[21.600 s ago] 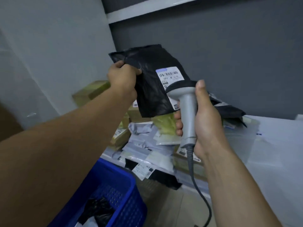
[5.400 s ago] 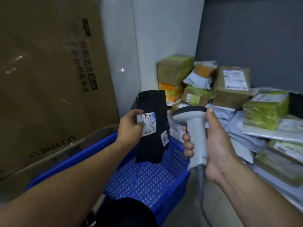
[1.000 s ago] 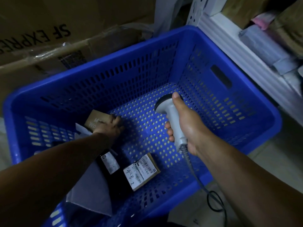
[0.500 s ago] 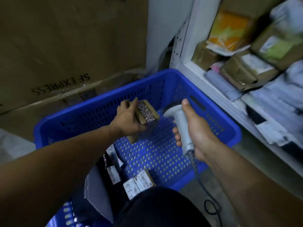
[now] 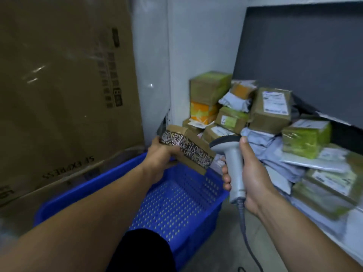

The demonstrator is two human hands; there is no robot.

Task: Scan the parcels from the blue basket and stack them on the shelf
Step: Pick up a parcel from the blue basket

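Your left hand [image 5: 159,156] has its fingers curled round the left end of a small cardboard parcel [image 5: 186,148] and holds it in the air above the far rim of the blue basket [image 5: 88,191], whose floor, where it shows, is bare. The parcel's long axis runs from 10 o'clock down to 4 o'clock, and a band of dark printed tape lies along the side turned to you. No barcode label shows on that side, so I judge it is on a hidden face. Your right hand [image 5: 253,173] is closed round the grip of the grey scanner [image 5: 233,160], thumb straight up its back. The scanner's head stands at 3 o'clock from the parcel's lower end, just beside it and perhaps touching. This is the relation that matters: the head is beside the parcel, not facing it, so the parcel probably has to be turned in your left hand before a reading is possible. The shelf [image 5: 345,246] with its pile of parcels [image 5: 271,110] lies at 3 o'clock, nearer to your right hand, which is occupied, so the left hand must likely carry across.
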